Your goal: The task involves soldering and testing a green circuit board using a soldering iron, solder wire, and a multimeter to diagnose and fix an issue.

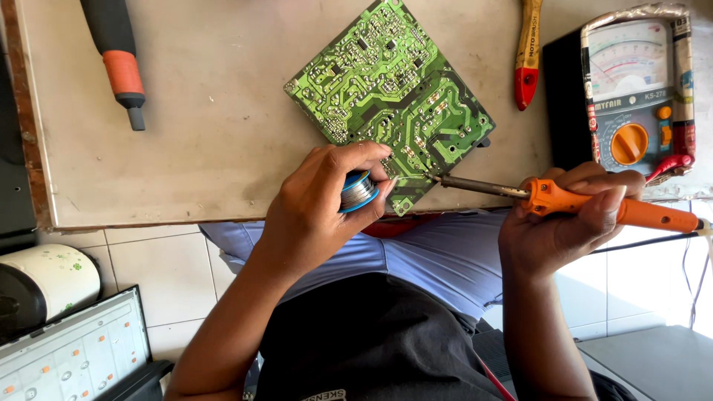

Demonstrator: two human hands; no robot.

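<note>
Seen from above: left hand (pixel 316 204) grips a solder spool (pixel 359 190); right hand (pixel 564 223) grasps an orange soldering iron (pixel 594 206), tip touching the near edge of a green circuit board (pixel 390 93) on the table (pixel 208 134). Soldering looks underway; can't tell how many joints remain. Farther off: meter (pixel 631 96), brush (pixel 528 52).

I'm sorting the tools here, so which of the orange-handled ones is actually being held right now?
The soldering iron, gripped in the right hand, tip on the green circuit board. The black-and-orange tool and red-tipped brush lie untouched.

left hand (pixel 316 204): solder spool (pixel 358 191) | right hand (pixel 564 223): soldering iron (pixel 594 204), tip seemingly touching circuit board (pixel 390 82)
</note>
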